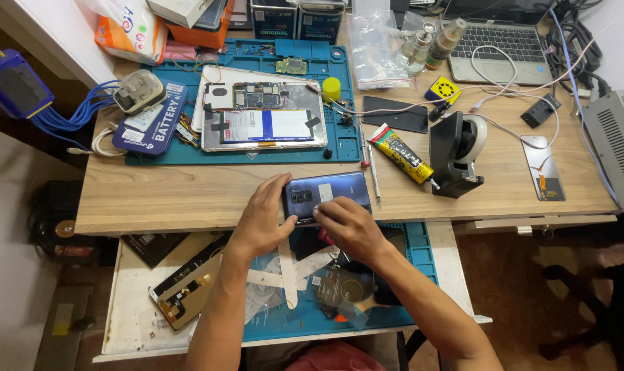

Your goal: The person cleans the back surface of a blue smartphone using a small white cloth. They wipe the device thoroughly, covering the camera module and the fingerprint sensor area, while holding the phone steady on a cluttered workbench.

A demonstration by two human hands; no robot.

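Note:
A dark blue smartphone lies back up at the near edge of the wooden desk. My left hand grips its left end, thumb along the side. My right hand rests on its lower edge, fingertips pressed on the back cover near a white sticker. Below my hands a pull-out tray with a blue mat holds strips of tape and loose phone parts.
An opened tablet lies on a blue repair mat at the back. A yellow glue tube, a black tape dispenser, a laptop, bottles, cables and a phone screen surround the work spot.

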